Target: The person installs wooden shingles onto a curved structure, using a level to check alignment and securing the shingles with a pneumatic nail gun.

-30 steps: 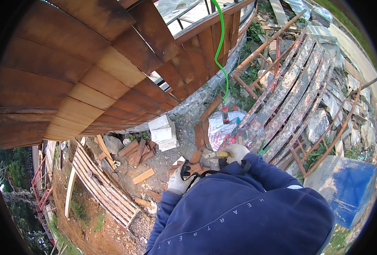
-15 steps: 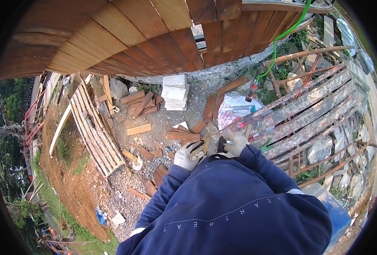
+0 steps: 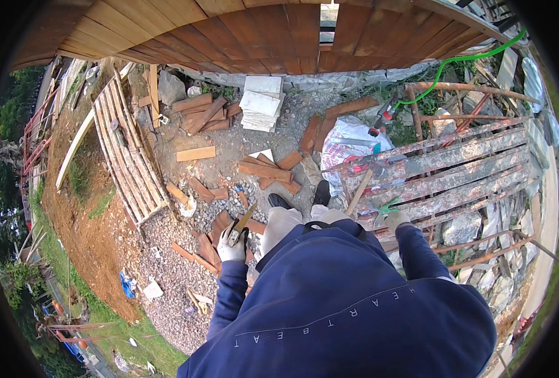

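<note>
My left hand [image 3: 232,247], in a pale glove with dark fingertips, is closed around a narrow strip of wood [image 3: 247,217]. The strip tilts up and away over the gravel, beside my left leg. Out to the right, my gloved right hand [image 3: 396,220] reaches down to the near side of a weathered slatted bench [image 3: 462,160]. It is at a green-handled tool [image 3: 388,206] lying on the slats and appears to touch it. Its fingers are too small and partly hidden to show a grip. A thin wooden stick [image 3: 359,192] leans beside the tool.
Reddish wood offcuts [image 3: 270,170] lie around my feet. Behind them is a stack of pale tiles [image 3: 262,104]. A white sack [image 3: 349,142] with tools lies beside the bench, near a green cable [image 3: 440,70]. Another slatted frame [image 3: 125,151] stands left; a curved plank wall [image 3: 254,38] rises ahead.
My hands were close together in front of me at a piece of wood. The left has moved left and nearer with a wood strip; the right has swung out to the bench. The view has shifted.
</note>
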A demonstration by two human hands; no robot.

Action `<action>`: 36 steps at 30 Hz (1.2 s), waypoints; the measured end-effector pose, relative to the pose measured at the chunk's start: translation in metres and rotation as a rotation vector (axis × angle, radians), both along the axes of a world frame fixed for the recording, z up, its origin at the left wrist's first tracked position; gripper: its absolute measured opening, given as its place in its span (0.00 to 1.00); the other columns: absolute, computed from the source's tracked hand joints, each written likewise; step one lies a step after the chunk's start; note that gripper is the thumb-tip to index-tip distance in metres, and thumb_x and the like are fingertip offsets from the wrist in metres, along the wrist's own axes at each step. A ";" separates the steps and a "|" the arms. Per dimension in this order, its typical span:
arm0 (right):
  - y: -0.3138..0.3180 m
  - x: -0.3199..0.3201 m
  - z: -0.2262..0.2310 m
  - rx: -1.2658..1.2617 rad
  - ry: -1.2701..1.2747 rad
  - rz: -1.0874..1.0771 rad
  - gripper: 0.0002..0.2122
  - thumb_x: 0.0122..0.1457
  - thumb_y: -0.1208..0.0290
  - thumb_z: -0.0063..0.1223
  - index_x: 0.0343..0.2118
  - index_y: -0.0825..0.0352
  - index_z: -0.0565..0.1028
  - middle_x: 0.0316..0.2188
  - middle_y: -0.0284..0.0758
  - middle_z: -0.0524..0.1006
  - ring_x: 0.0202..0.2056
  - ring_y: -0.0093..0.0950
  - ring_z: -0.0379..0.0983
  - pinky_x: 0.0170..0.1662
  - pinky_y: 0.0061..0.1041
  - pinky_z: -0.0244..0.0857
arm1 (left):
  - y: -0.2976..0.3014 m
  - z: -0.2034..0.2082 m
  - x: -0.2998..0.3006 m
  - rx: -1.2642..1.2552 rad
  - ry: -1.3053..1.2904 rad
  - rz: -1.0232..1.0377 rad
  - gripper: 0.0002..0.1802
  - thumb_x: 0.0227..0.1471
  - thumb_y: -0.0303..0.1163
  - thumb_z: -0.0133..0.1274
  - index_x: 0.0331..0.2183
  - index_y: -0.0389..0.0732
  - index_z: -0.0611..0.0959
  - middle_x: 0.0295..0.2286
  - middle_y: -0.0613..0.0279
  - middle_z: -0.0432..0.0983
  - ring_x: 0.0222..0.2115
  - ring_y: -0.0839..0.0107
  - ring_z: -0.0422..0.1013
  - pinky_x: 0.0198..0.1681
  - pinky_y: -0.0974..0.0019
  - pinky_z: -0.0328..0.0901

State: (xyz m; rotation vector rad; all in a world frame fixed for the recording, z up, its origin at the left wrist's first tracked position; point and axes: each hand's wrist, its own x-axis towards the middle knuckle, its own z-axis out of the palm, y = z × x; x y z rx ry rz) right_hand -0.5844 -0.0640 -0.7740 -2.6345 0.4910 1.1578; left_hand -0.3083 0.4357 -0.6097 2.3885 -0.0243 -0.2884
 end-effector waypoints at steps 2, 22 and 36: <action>0.012 0.021 -0.003 0.228 -0.402 -0.679 0.13 0.55 0.60 0.53 0.36 0.61 0.83 0.38 0.44 0.82 0.43 0.43 0.79 0.48 0.37 0.72 | 0.023 -0.029 -0.003 -0.010 -0.033 -0.046 0.20 0.49 0.27 0.64 0.47 0.36 0.83 0.42 0.56 0.82 0.41 0.64 0.79 0.47 0.66 0.70; 0.159 -0.094 -0.042 0.408 -0.040 -1.092 0.11 0.56 0.63 0.54 0.36 0.63 0.82 0.38 0.37 0.83 0.43 0.34 0.79 0.46 0.35 0.72 | 0.132 -0.115 0.050 0.259 0.044 -0.328 0.13 0.56 0.42 0.60 0.37 0.42 0.85 0.26 0.64 0.81 0.25 0.67 0.75 0.30 0.63 0.68; 0.153 0.262 -0.045 0.625 -0.075 -0.413 0.20 0.61 0.54 0.45 0.51 0.60 0.73 0.51 0.38 0.73 0.52 0.35 0.71 0.56 0.36 0.64 | 0.063 -0.115 0.076 0.245 0.147 0.033 0.19 0.54 0.49 0.58 0.43 0.48 0.84 0.39 0.56 0.82 0.41 0.54 0.77 0.46 0.57 0.71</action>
